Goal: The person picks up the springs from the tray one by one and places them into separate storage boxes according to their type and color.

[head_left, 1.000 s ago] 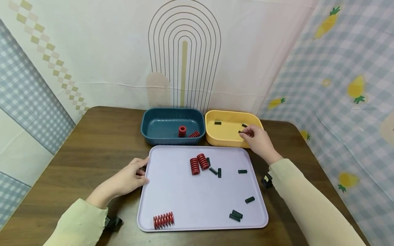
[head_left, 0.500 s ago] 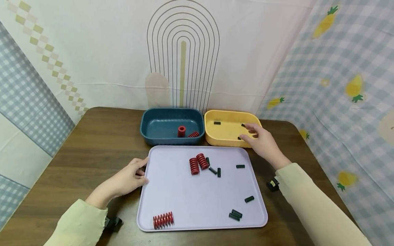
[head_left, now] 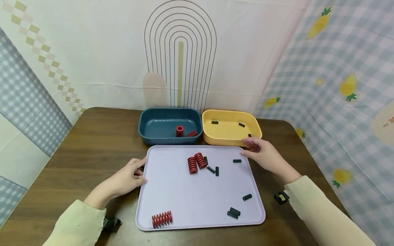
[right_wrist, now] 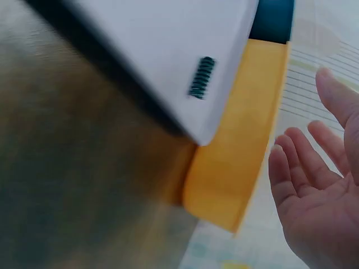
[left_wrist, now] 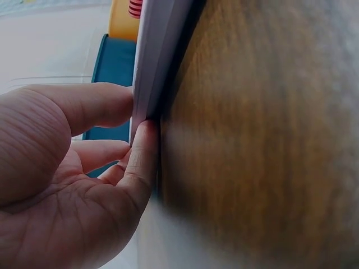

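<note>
My left hand point(head_left: 127, 176) holds the left rim of the lavender tray point(head_left: 184, 194), thumb and fingertips at its edge in the left wrist view. My right hand point(head_left: 260, 152) has nothing between its spread, relaxed fingers. It hovers over the tray's back right corner, by the front wall of the yellow box point(head_left: 212, 137). A small dark green spring point(head_left: 237, 161) lies on the tray near it. Several more lie about the tray, among them one point(head_left: 247, 197) at the right. Two thick red springs point(head_left: 192, 165) lie together towards the back; another red spring point(head_left: 162, 219) is front left.
Behind the tray stands a blue box point(head_left: 154, 140) with two red springs point(head_left: 180, 131) in it, one upright. The yellow box beside it contains three small dark springs point(head_left: 241, 125). A patterned cloth point(head_left: 107, 51) hangs behind the wooden table point(head_left: 74, 150).
My right hand has let go of a small dark spring in the yellow box and drawn back towards the tray's corner. My left hand has stayed at the rim.
</note>
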Available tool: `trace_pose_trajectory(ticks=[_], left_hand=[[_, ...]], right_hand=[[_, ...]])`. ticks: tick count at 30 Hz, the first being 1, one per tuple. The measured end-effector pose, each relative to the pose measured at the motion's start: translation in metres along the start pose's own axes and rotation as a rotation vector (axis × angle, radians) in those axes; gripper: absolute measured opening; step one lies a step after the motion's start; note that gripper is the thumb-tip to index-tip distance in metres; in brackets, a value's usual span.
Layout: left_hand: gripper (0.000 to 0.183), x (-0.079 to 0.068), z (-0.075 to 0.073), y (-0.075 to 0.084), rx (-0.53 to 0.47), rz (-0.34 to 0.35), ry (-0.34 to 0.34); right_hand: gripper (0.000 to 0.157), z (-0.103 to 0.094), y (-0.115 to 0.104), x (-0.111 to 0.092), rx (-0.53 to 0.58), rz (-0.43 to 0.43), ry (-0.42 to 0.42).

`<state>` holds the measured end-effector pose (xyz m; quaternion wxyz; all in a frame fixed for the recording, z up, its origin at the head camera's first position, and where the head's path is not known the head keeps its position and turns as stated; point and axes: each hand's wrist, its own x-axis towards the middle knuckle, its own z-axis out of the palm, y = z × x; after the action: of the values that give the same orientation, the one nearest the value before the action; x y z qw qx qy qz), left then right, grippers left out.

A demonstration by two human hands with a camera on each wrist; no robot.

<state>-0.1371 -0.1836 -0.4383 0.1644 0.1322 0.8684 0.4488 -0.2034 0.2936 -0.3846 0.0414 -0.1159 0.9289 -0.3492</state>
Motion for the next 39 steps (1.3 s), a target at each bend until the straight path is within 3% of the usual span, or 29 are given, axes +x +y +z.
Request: trace_pose_trajectory(ticks=[8, 28, 39], left_hand=[[0.076, -0.001, 0.001, -0.003, 0.003, 0.000, 0.002], [0.076, 0.000, 0.002, -0.001, 0.010, -0.006, -0.005], [0.076, -0.001, 0.001, -0.001, 0.008, -0.004, -0.004]], right_hand=[[0.051, 0.013, 0.019, -0.006, 0.010, 0.072, -0.073], [0.041, 0.035, 0.022, 0.000, -0.030, 0.044, -0.092], [0.021, 0.045, 0.022, 0.003, -0.135, 0.014, -0.086]])
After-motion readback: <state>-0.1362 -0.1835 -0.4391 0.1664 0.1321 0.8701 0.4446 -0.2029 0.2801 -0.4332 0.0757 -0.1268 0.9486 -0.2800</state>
